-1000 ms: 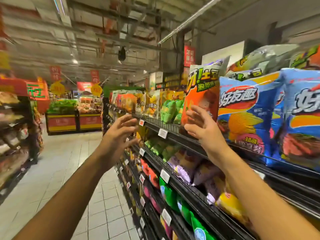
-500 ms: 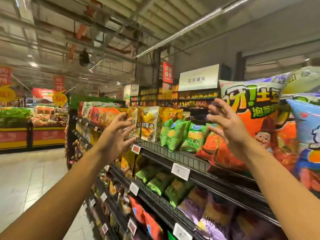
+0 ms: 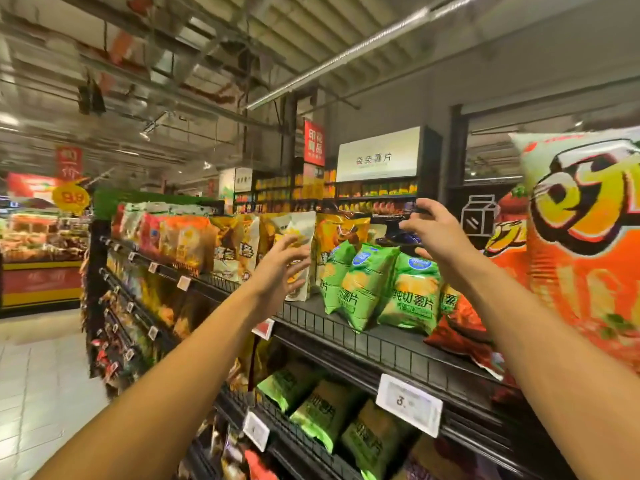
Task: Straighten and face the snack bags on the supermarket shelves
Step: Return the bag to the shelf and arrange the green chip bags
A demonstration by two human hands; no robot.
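Green snack bags [image 3: 374, 282] leaning at the top shelf's [image 3: 398, 344] front edge, yellow bags [image 3: 242, 251] to their left, a big orange bag [image 3: 585, 244] crowding the right end. Left hand [image 3: 280, 268] and right hand [image 3: 433, 233] raised before them, fingers spread, holding nothing. White price tag [image 3: 408, 405] clipped on the rail below.

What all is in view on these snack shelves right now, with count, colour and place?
Green bags: three standing, top shelf, centre, leaning.
Orange bag: one large, far right, close to camera.
Red bag: one lying flat, top shelf, below the orange bag.
Yellow bags: several, top shelf, further left.
Green bags below: about three, lower shelf.
Price tag: white, shelf edge.
White sign: overhead, background.
Left hand: open, before the yellow bags.
Right hand: open, above the green bags.
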